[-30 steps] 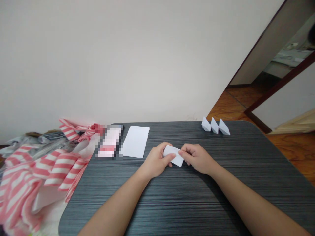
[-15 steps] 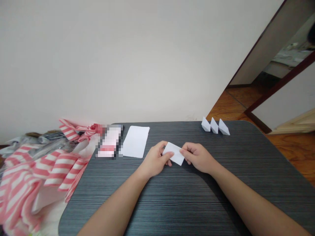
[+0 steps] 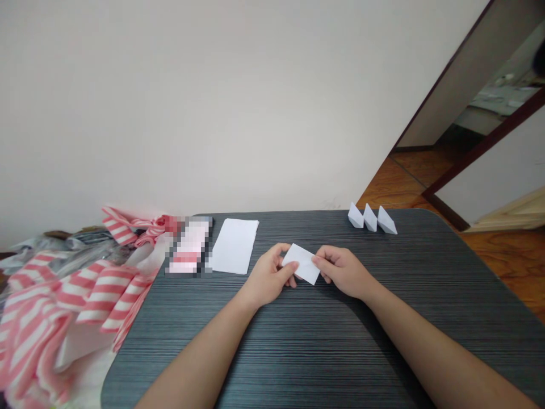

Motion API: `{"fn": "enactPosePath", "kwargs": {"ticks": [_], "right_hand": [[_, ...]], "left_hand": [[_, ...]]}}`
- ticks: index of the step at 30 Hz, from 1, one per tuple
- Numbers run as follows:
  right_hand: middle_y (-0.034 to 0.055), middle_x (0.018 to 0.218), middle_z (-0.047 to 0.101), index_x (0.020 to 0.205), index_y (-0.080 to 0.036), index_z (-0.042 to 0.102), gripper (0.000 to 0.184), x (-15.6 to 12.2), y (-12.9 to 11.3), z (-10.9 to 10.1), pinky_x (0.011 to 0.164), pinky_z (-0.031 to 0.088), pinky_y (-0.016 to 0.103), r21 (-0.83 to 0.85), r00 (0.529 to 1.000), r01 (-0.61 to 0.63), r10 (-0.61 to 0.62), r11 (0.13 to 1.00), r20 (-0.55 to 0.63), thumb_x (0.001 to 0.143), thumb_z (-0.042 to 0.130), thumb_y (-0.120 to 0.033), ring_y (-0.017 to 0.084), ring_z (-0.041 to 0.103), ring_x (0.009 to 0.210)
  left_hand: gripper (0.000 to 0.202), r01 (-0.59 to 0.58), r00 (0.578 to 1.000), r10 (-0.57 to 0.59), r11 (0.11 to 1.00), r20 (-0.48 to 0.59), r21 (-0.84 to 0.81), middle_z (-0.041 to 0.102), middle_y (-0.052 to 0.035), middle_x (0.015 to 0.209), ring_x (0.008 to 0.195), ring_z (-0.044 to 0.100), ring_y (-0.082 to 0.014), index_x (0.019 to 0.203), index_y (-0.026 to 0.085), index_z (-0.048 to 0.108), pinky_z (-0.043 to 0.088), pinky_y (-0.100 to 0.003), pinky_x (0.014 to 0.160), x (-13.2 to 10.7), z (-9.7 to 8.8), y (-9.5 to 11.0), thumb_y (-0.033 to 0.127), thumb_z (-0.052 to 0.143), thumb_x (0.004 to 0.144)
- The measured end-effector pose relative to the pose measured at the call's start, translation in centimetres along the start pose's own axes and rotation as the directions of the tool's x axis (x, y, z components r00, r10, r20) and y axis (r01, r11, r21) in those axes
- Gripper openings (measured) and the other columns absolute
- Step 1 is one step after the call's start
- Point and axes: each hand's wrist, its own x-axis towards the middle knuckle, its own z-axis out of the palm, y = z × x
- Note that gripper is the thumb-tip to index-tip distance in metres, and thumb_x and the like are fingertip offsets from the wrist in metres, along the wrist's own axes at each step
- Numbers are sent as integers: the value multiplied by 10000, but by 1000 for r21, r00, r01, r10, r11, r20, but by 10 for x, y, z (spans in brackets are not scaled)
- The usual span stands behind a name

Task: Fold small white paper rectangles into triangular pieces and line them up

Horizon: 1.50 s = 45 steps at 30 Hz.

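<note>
A small folded sheet of white paper is held tilted above the dark table. My left hand pinches its left side, thumb on top and fingers underneath. My right hand grips the upper right corner between thumb and bent forefinger. Beyond my right hand, three folded white paper boats stand in a row near the table's far edge. To the left of my left hand lies a stack of white paper.
The dark striped-grain table meets a pale wall at the back. A pixelated flat object lies at its left edge. Red-and-white striped cloth is heaped beside the table. Wooden floor shows at the right.
Both hands keep their hold on the folded paper. The paper has shifted very slightly up and to the right, and my left thumb has slid a little toward its left edge.
</note>
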Motion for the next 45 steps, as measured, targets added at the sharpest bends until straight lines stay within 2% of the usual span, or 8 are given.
{"fn": "enactPosePath", "kwargs": {"ticks": [4, 8, 16, 21, 24, 27, 31, 45], "right_hand": [[-51, 473, 487, 648, -179, 481, 286, 0, 2, -3, 472, 326, 211, 36, 1000, -12, 12, 999, -12, 886, 484, -338, 86, 423, 435], [-62, 446, 451, 647, -182, 472, 285, 3, 11, -3, 422, 277, 200, 128, 997, -71, 75, 989, -23, 885, 474, -339, 79, 380, 400], [-52, 473, 456, 674, -175, 514, 277, 4, 8, -2, 397, 278, 193, 180, 992, -121, 113, 976, 57, 880, 468, -354, 84, 410, 411], [-29, 487, 492, 640, -156, 525, 364, 2, -1, -4, 440, 312, 199, 90, 993, -66, 57, 994, 100, 905, 434, -387, 81, 433, 439], [9, 581, 565, 759, -145, 564, 458, 2, 0, -3, 410, 305, 211, 189, 993, -60, 40, 980, 109, 942, 286, -460, 81, 425, 414], [6, 578, 568, 853, -142, 576, 431, 1, 1, -1, 404, 303, 216, 191, 992, -37, 12, 981, 129, 935, 299, -463, 78, 387, 388], [-35, 545, 518, 798, -167, 586, 209, -1, -3, 0, 435, 318, 200, 34, 997, 2, -4, 999, 77, 866, 503, -346, 79, 419, 435], [-31, 535, 519, 703, -165, 572, 224, 0, 0, 0, 499, 367, 210, -28, 996, 8, -6, 1000, 88, 871, 502, -296, 94, 479, 487]], "left_hand": [[443, -55, 998, 55, 998, -13, -36, 604, 5, 657, 528, 577, -106, 1300, 194, 340, 435, -207, 497, -1, 0, 0, 286, 474, 888], [426, -135, 991, 133, 989, -33, -56, 594, -100, 1107, 648, 601, -100, 1322, 230, 347, 459, -210, 504, -1, -1, -1, 203, 396, 900], [421, -305, 951, 304, 885, 61, 353, 327, -88, 1453, 1011, 568, -197, 1209, 258, 576, 509, -259, 663, -4, -1, 8, 152, 550, 803], [247, -357, 932, 355, 856, 76, 373, 544, -78, 1283, 1002, 583, -181, 1038, 232, 686, 454, -330, 875, -2, -2, 8, 226, 520, 856], [250, -210, 970, 240, 902, -33, 377, 680, -53, 868, 745, 598, -150, 929, 188, 695, 459, -262, 670, -2, -3, 7, 323, 492, 873], [326, -69, 987, 117, 931, -114, 359, 573, 0, 583, 538, 501, -114, 757, 154, 652, 369, -223, 516, -3, -3, 7, 401, 472, 871], [305, -32, 993, 63, 956, -95, 292, 619, -16, 667, 574, 523, -120, 789, 152, 626, 374, -220, 534, -3, 0, 8, 412, 482, 859], [282, 12, 992, 24, 958, -120, 288, 571, 1, 626, 571, 497, -115, 763, 154, 582, 348, -209, 512, -2, -2, 6, 410, 499, 844]]}}
